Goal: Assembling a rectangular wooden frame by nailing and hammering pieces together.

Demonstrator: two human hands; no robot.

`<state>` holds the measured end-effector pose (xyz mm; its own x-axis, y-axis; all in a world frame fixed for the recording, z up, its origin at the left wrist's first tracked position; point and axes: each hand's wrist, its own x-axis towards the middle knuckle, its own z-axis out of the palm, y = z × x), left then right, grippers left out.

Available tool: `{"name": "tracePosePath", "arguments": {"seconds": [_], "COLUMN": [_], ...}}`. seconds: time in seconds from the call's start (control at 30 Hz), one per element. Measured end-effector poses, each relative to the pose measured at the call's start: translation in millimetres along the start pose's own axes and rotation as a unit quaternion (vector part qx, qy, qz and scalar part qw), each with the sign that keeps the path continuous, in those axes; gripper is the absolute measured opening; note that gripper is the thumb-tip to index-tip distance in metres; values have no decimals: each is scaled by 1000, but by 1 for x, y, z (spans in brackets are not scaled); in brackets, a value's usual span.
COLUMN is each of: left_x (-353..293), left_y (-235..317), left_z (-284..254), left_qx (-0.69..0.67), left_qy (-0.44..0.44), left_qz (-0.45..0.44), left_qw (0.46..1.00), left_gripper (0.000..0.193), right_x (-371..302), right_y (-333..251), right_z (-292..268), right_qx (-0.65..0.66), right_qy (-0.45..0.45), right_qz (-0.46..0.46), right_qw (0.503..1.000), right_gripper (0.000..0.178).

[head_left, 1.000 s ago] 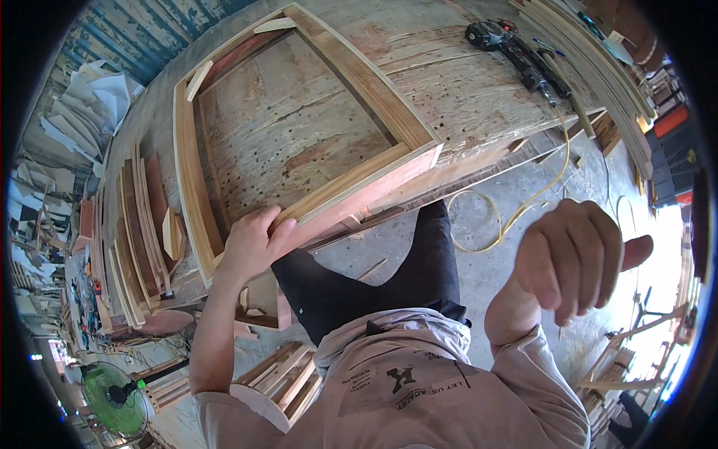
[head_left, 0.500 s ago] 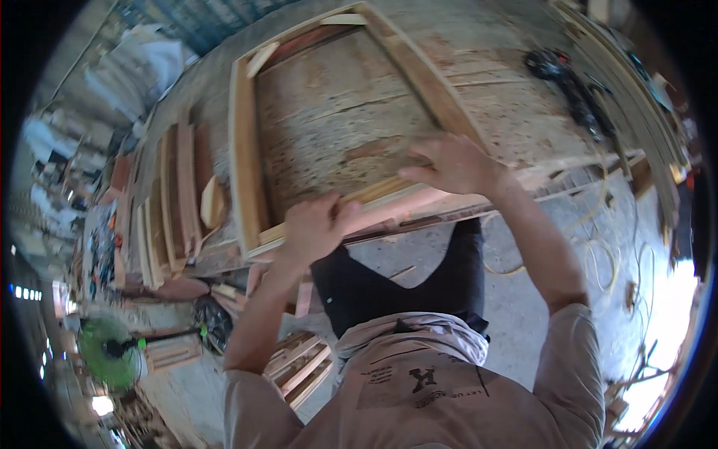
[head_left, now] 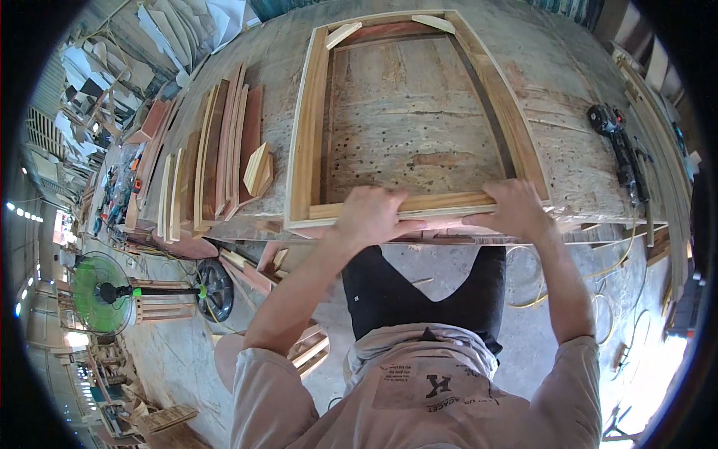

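A rectangular wooden frame (head_left: 305,142) lies on the worn wooden workbench (head_left: 419,127) in front of me. Short angled wood pieces sit across its far left corner (head_left: 344,34) and far right corner (head_left: 434,24). My left hand (head_left: 372,215) is closed over the near rail, left of its middle, with the thumb along the front face. Toward the right end of that same rail, my right hand (head_left: 517,211) grips it too, its thumb pointing inward. The undersides of both grips are hidden.
Several wood strips (head_left: 213,150) and small angled offcuts (head_left: 259,170) lie left of the frame. A black power tool (head_left: 622,153) rests at the right, near long boards (head_left: 658,150). On the floor at left stands a green fan (head_left: 101,292); a yellow cable (head_left: 606,269) trails at right.
The view has swung, so the bench and frame appear straighter and farther right. My right hand, earlier with fingers lifted at the near rail, is now wrapped over it; my left hand stays on it.
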<state>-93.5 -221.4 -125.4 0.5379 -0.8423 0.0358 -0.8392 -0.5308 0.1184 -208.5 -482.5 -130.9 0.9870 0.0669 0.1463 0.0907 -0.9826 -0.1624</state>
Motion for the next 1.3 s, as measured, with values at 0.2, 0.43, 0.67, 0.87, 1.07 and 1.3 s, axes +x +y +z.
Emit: {"name": "tracePosePath", "arguments": {"seconds": [0.2, 0.43, 0.67, 0.87, 1.07, 1.3], "left_x": [9, 23, 65, 16, 27, 10], "left_y": [-61, -63, 7, 17, -28, -62], "left_z": [-13, -37, -62, -79, -47, -7], "left_qx": [-9, -36, -638, -342, 19, -15], "left_qy": [-5, 101, 366, 195, 354, 27], "left_qz": [45, -19, -16, -39, 118, -32], "left_qw": [999, 994, 678, 918, 927, 999], "left_gripper": [64, 57, 54, 40, 52, 77], "right_x": [29, 30, 40, 39, 44, 64], "right_y": [-32, -45, -99, -46, -18, -36], "right_z": [6, -25, -78, -75, -40, -24], "right_qx": [48, 39, 112, 182, 129, 140], "right_qy": [-2, 294, 347, 168, -32, -88], "right_qz": [8, -53, -41, 37, -22, -72], "right_qw": [999, 954, 930, 968, 991, 984], "right_gripper": [63, 48, 51, 37, 36, 37]}}
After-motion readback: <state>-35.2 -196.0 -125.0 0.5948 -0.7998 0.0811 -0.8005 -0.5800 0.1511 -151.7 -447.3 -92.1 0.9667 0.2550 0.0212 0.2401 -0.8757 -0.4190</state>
